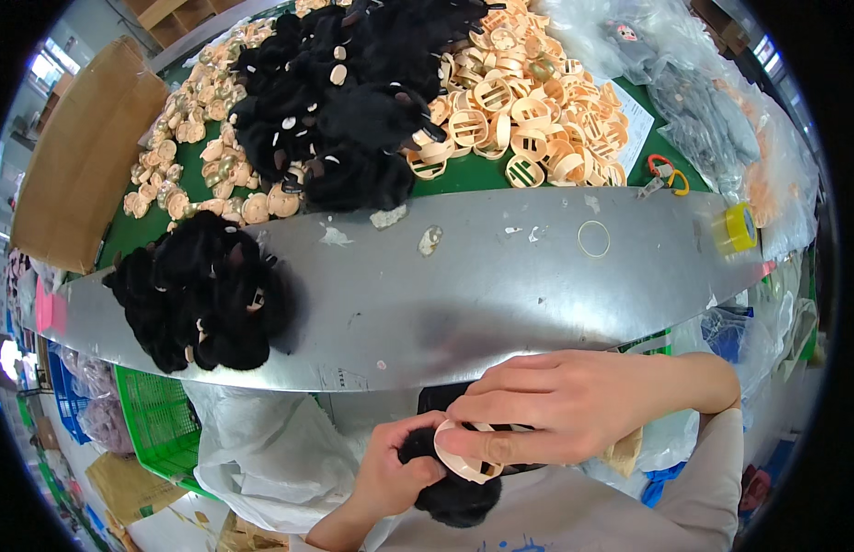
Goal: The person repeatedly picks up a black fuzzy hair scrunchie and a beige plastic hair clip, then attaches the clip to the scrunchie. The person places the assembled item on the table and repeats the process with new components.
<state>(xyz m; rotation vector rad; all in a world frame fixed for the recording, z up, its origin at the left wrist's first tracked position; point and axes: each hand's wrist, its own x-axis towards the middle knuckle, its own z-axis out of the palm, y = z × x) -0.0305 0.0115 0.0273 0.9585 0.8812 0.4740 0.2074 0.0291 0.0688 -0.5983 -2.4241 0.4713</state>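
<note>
- Head view: the shell lies against the black plush low in the view, in front of the person's clothed front and below the near edge of the steel ledge.
- The left hand pinches the plush beside the shell's left rim; the right hand grips the shell from above, thumb across its face. Both work close together on the one piece; how the right fingertips lie beneath is hidden.
- Progress, as a judgement: this piece looks partway. Plush and shell are brought together, but much of the shell's pale wall is bare of fur, so the joining seems unfinished.
- A pile of plushes sits on the ledge at the left, pale bits showing among the fur; whether these are finished cannot be told.
- Plenty seems left: a bigger plush heap and many loose shells lie on the green table.
- Looks: the shell is peach, round and shallow, smooth and stiff-looking, its slots mostly covered by the hand. The plush is short-piled, soft-looking and bunched, its outline hard to read.
</note>
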